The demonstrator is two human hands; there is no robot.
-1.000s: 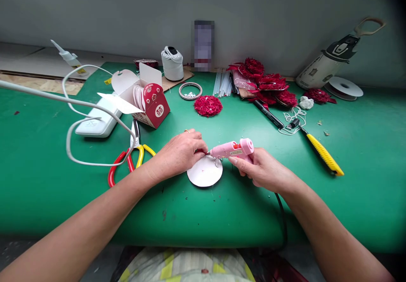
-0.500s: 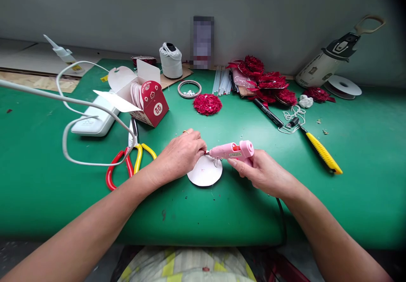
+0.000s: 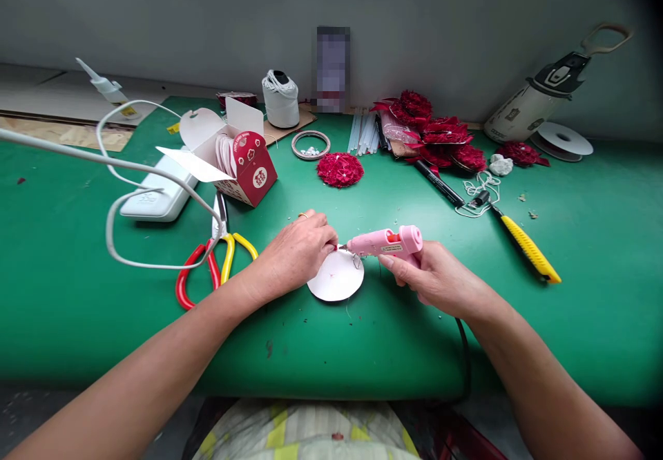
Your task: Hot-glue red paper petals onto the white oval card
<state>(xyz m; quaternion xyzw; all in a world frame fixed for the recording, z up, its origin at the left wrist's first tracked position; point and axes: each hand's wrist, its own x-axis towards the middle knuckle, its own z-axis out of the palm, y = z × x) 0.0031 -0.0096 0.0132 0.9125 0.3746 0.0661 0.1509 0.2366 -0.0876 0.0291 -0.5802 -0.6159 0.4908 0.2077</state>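
Note:
A round white disc point(image 3: 336, 278) lies on the green table point(image 3: 362, 356) in front of me. My left hand point(image 3: 305, 242) is closed at the disc's upper left edge, its fingertips pinched around something small and dark red, mostly hidden. My right hand point(image 3: 432, 273) is wrapped round the handle of a pink glue gun point(image 3: 386, 242). The gun's nozzle points left, close to my left fingertips and above the disc's upper edge. A red ruffled rosette point(image 3: 340, 170) rests beyond the disc.
Scissors point(image 3: 213, 266) and an open red and white box point(image 3: 253, 170) stand left, beside a white power bank point(image 3: 160, 190) and looping cable. Red flowers point(image 3: 440, 132), a black marker point(image 3: 439, 184) and a yellow cutter point(image 3: 528, 246) are right. A phone point(image 3: 333, 70) leans behind.
The glue gun and my right hand have shifted slightly right, drawing the nozzle back a little from my left fingertips. My left hand keeps its pinch at the disc's edge.

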